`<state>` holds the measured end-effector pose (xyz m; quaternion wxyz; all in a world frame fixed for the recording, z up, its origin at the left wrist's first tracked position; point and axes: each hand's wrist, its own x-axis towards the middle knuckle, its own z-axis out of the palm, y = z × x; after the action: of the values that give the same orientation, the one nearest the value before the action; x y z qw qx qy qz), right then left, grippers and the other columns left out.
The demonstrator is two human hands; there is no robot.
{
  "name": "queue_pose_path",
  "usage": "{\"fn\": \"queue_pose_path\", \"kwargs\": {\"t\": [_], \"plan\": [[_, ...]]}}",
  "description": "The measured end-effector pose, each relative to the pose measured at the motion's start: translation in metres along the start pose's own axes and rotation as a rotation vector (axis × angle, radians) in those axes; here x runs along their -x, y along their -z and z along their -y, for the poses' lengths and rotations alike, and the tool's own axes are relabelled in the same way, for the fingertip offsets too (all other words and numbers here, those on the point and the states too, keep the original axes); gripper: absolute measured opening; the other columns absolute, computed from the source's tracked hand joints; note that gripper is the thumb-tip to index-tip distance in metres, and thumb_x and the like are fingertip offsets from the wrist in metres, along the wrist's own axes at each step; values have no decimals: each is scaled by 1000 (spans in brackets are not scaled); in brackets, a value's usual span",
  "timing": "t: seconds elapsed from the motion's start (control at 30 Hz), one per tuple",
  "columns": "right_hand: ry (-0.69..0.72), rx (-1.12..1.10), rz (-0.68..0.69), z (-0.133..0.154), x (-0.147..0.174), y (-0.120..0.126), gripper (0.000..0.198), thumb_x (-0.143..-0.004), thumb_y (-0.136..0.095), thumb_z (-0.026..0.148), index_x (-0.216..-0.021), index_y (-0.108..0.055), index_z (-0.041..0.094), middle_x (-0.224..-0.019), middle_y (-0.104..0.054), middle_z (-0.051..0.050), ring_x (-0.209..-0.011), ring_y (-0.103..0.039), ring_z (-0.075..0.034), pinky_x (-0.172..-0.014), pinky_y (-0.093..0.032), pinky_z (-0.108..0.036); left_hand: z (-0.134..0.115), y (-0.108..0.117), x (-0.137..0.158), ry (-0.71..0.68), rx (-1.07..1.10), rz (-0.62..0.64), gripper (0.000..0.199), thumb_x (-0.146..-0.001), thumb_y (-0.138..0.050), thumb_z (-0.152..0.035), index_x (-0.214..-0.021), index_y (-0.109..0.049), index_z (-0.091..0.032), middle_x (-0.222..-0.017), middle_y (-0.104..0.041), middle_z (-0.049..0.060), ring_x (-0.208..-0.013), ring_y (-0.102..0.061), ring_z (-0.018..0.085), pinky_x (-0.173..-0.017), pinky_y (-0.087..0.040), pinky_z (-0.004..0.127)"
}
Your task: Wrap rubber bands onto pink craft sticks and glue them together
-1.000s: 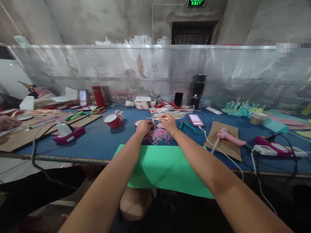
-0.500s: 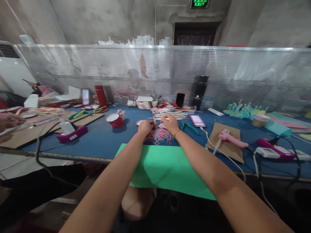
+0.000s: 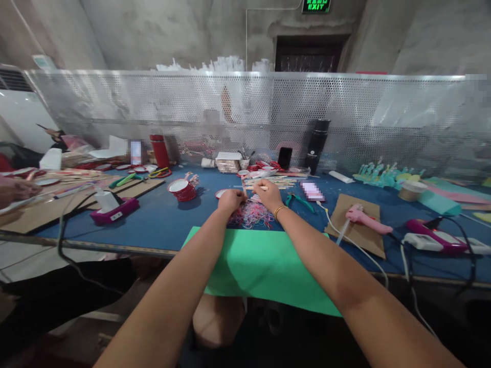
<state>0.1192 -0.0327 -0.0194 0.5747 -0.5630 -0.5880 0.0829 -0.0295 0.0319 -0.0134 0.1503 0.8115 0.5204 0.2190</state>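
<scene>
My left hand [image 3: 230, 201] is closed in a pinch over a tangled pile of pink, blue and purple string [image 3: 254, 214]. A thin wooden stick [image 3: 243, 185] rises from its fingertips. Just to the right, my right hand [image 3: 269, 196], with a gold bracelet at the wrist, is closed too; what lies between its fingers is too small to make out. Beyond both hands are several thin light sticks [image 3: 282, 181]. A round white piece with a red rim [image 3: 220, 193] lies left of my left hand. Green sheet [image 3: 261, 271] spreads from the table edge over my lap.
Green-handled pliers [image 3: 301, 202] and a phone [image 3: 312, 191] lie to the right. A pink glue gun [image 3: 368, 219] rests on cardboard [image 3: 370, 243]. Red-rimmed discs [image 3: 182, 190] are stacked left. Another person's hand [image 3: 17, 194] is at far left. Cables cross the table [image 3: 153, 230].
Both hands stay in nearly the same place over the string, with only slight finger movement. The view has shifted very slightly; the objects on the table have not visibly moved.
</scene>
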Motion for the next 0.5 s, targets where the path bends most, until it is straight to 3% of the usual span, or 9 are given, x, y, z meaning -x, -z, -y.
{"fn": "queue_pose_path", "kwargs": {"t": [0.5], "plan": [[35, -2, 29, -3, -1, -2, 18, -79, -51, 34, -68, -59, 23, -71, -69, 2, -69, -61, -16, -67, -46, -26, 1, -1, -1, 0, 21, -2, 25, -76, -62, -39, -87, -75, -21, -78, -72, 1, -66, -57, 12, -57, -34, 21]]}}
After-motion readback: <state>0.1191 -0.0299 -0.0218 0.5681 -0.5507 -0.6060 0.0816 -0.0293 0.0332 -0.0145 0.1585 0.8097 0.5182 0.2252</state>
